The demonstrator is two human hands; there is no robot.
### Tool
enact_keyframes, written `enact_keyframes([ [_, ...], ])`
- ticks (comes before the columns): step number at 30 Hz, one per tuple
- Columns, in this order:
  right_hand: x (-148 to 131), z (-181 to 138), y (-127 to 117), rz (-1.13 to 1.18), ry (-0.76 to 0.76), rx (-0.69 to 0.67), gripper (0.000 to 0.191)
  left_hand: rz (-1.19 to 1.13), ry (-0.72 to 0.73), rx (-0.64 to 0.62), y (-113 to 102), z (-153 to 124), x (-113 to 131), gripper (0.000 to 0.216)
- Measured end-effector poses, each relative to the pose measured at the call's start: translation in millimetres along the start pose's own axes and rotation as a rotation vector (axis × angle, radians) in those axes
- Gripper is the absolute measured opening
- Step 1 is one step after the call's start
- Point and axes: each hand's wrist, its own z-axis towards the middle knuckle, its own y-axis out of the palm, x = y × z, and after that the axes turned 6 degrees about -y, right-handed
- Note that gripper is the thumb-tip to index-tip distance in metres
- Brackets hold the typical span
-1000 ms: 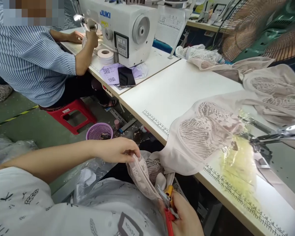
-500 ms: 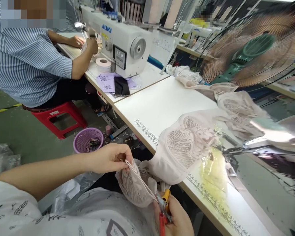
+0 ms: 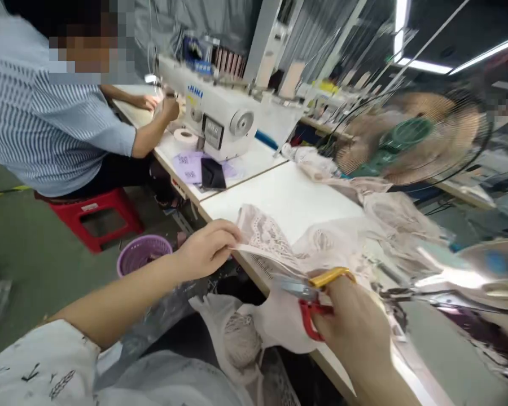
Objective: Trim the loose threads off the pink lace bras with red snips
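My left hand [image 3: 205, 248] pinches the edge of a pale pink lace bra [image 3: 266, 232] and holds it stretched out over the table's front edge. My right hand [image 3: 355, 324] grips a pair of scissors [image 3: 295, 286], one handle loop yellow and the other red. Their blades point left, just below the stretched lace edge; motion blur hides whether they touch it. Below hangs another part of the pale fabric with a lace cup [image 3: 242, 338], over my lap. More pale lace pieces [image 3: 402, 217] lie in a row across the table behind.
A sewing machine [image 3: 211, 113] stands at the back left, where a co-worker in a striped shirt [image 3: 63, 124] sits on a red stool [image 3: 95, 217]. A fan [image 3: 410, 138] is at the back right. A purple basket [image 3: 144, 254] sits on the floor; a black phone [image 3: 213, 173] lies on papers.
Both hands have risen from my lap to over the table's edge. The scissors, earlier low by the cup, have swung up with blades pointing left. The view has tilted upward.
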Motion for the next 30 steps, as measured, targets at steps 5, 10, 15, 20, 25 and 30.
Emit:
enact_keyframes([
  [5,-23,-49,44,0.164,-0.057,-0.192,0.016,-0.400,-0.599,0.153,59,-88,-27,0.009],
  [10,-26,-61,42,0.180,0.031,-0.226,0.018,-1.302,-1.231,0.296,71,-96,-9,0.026],
  [15,-29,-62,42,0.187,0.053,-0.216,0.019,-1.445,-1.284,0.151,71,-84,1,0.023],
  [20,-34,-61,43,0.211,0.062,-0.168,0.019,-1.197,-1.235,0.104,76,-79,3,0.038],
  [25,-35,-64,45,0.236,0.065,-0.110,0.019,-1.088,-1.144,0.138,71,-78,6,0.034],
  [30,-34,-67,45,0.320,0.085,-0.113,0.022,-0.962,-1.017,0.166,62,-78,7,0.034],
])
